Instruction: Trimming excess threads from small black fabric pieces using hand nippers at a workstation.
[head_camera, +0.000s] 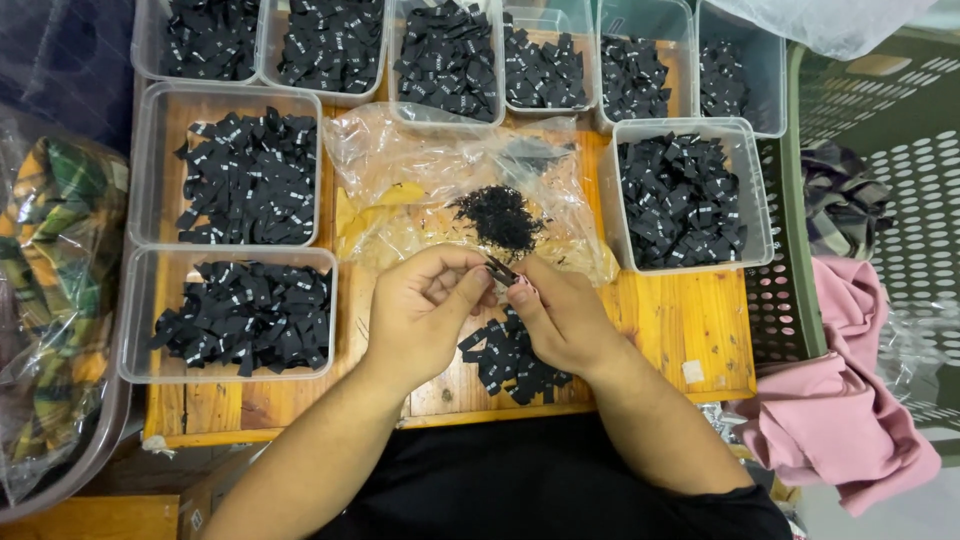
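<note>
two hands are seen over a wooden bench (690, 320). a small black label (500, 270) is pinched between them, just above the middle of the bench. the left hand (425, 305) is curled, and its grip is pressed together on one end of the label. the right hand (560, 315) is curled too, and its grip is pressed on the other end.

a small heap of black labels (510, 360) is seen on the bench, right under the hands. a crinkly clear bag (400, 170) is laid behind the hands, and a pile of tiny black bits (500, 215) is seen on it.

many clear tubs are set around the bag. one tub (685, 195) full of black labels is placed on the right. two tubs (240, 180) are placed on the left, one behind the other. a row of tubs (450, 55) is lined up at the back.

pink cloth (850, 410) is piled at the right, past the bench edge. a green plaid cloth in a bag (45, 280) is seen at the left.
</note>
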